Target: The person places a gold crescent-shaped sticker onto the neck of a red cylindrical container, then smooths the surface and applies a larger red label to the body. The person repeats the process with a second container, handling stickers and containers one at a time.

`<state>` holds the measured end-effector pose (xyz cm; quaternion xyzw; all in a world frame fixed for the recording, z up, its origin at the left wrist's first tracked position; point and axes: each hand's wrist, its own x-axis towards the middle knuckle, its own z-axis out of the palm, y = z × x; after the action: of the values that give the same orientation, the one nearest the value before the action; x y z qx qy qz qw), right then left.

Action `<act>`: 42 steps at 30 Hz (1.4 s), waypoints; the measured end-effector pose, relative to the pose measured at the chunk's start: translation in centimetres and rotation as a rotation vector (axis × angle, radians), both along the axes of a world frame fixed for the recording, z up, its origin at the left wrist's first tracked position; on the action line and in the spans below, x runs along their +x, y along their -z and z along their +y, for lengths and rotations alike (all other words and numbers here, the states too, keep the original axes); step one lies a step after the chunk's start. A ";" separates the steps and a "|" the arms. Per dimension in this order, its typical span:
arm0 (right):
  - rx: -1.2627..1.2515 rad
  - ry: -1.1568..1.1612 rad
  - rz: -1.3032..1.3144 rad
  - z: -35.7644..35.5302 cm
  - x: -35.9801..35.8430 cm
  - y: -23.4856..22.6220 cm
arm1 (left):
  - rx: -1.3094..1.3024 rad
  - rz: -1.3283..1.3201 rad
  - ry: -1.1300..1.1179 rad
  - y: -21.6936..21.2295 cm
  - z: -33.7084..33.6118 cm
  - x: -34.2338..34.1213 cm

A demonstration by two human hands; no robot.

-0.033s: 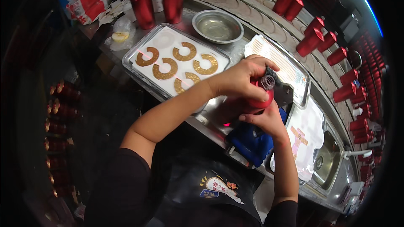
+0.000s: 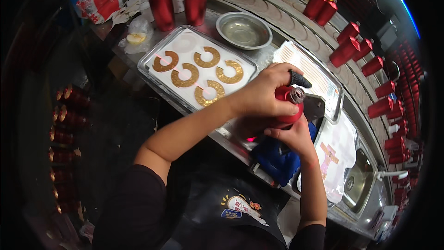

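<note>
My left hand (image 2: 261, 96) wraps over the top of a small red bottle (image 2: 290, 111) with a metal neck. A black ribbed cap (image 2: 300, 79) sticks out just past my fingers. My right hand (image 2: 294, 138) cups the same bottle from below and holds it over the counter edge. Left of my hands lies a steel tray (image 2: 149, 63) lined in white. Several flat gold C-shaped rings (image 2: 206, 57) lie on that lining.
An empty steel bowl (image 2: 243, 30) and two tall red bottles (image 2: 162, 7) stand behind the tray. A second shiny tray (image 2: 319, 76) lies right of my hands, a blue cloth (image 2: 276, 161) below them. Rows of red bottles (image 2: 365, 51) line the curved shelf; a sink (image 2: 358, 185) sits right.
</note>
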<state>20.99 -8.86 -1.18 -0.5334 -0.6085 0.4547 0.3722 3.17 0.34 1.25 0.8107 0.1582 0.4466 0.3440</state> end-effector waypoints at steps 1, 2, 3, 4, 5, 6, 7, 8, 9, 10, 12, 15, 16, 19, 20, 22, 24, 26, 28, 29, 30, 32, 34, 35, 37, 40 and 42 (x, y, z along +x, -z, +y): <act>-0.002 0.020 -0.037 -0.3 -0.5 0.4 | -0.062 -0.047 -0.133 0.5 -2.1 -0.4; 0.048 0.082 -0.058 -1.0 -1.0 0.7 | -0.101 -0.132 -0.280 1.0 -4.3 -0.8; 0.094 0.148 -0.075 -1.6 -1.6 0.9 | -0.143 -0.085 -0.337 1.4 -5.9 -0.6; 0.135 0.217 -0.091 -2.1 -2.3 1.3 | -0.236 0.066 -0.341 2.0 -7.1 -0.5; 0.179 0.243 -0.107 -2.8 -2.7 1.3 | -0.209 0.002 -0.326 2.1 -7.7 -0.1; 0.227 0.290 -0.124 -3.2 -3.3 1.5 | -0.281 0.022 -0.266 2.6 -7.5 -0.1; 0.317 0.263 -0.319 -3.7 -3.7 1.5 | -0.313 -0.005 -0.179 2.9 -6.9 -0.5; 0.264 0.277 -0.291 -4.1 -4.0 1.4 | -0.359 -0.023 -0.079 3.1 -5.8 -0.8; 0.240 0.303 -0.260 -4.5 -4.2 1.2 | -0.512 -0.019 0.072 3.2 -4.8 -1.3; 0.190 0.307 -0.218 -5.0 -4.3 1.0 | -0.650 0.006 0.192 3.1 -3.8 -2.0; 0.172 0.258 -0.285 -5.9 -3.4 0.1 | -0.628 0.046 0.266 2.8 -3.3 -2.8; -0.072 0.311 -0.156 -7.4 -1.6 -1.2 | -0.382 0.126 0.107 2.9 -2.9 -5.8; -0.028 0.328 -0.147 -7.8 -0.9 -1.5 | -0.438 0.159 0.081 3.0 -2.7 -7.4; -0.016 0.394 -0.037 -8.9 0.9 -1.9 | -0.573 0.052 -0.221 4.4 -2.2 -11.9; -0.023 0.398 0.009 -9.0 1.2 -1.9 | -0.670 -0.024 -0.366 5.0 -2.1 -13.2; -0.008 0.421 0.097 -9.1 1.6 -1.7 | -0.474 0.041 -0.539 6.1 -2.1 -15.2; -0.024 0.439 0.086 -9.0 1.8 -1.5 | -0.473 0.180 -0.665 6.9 -1.6 -16.2; -0.001 0.437 0.064 -9.0 1.9 -1.3 | -0.451 0.207 -0.772 7.1 -1.0 -17.0; 0.039 0.440 0.015 -9.3 2.2 -1.3 | -0.351 0.082 -0.807 7.1 0.3 -18.4; 0.061 0.442 -0.006 -9.5 2.4 -1.4 | -0.238 0.052 -0.852 7.0 1.1 -19.5; 0.070 0.463 -0.052 -9.7 2.6 -1.3 | -0.308 0.095 -0.970 6.9 2.4 -21.1; -0.027 0.555 -0.035 -10.2 3.1 -1.2 | -0.082 0.155 -1.232 7.0 4.6 -25.0; -0.032 0.595 0.008 -10.5 3.4 -0.8 | -0.166 0.071 -1.409 7.0 6.9 -29.7; -0.015 0.601 0.001 -10.5 3.5 -0.6 | -0.022 0.227 -1.551 7.2 7.7 -31.5; 0.033 0.591 -0.031 -10.6 3.6 -0.2 | 0.207 0.581 -1.853 7.6 9.2 -34.3; 0.047 0.583 -0.070 -10.4 3.4 -0.1 | -0.341 0.562 -1.749 7.8 11.0 -36.6; -0.020 0.584 -0.022 -10.3 3.1 -0.2 | -0.368 0.324 -1.650 7.4 11.9 -37.3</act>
<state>24.10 -19.18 -0.95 -0.6943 -0.4289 0.3286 0.4755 -34.17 12.23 -6.19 0.4215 0.8139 0.3998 0.0084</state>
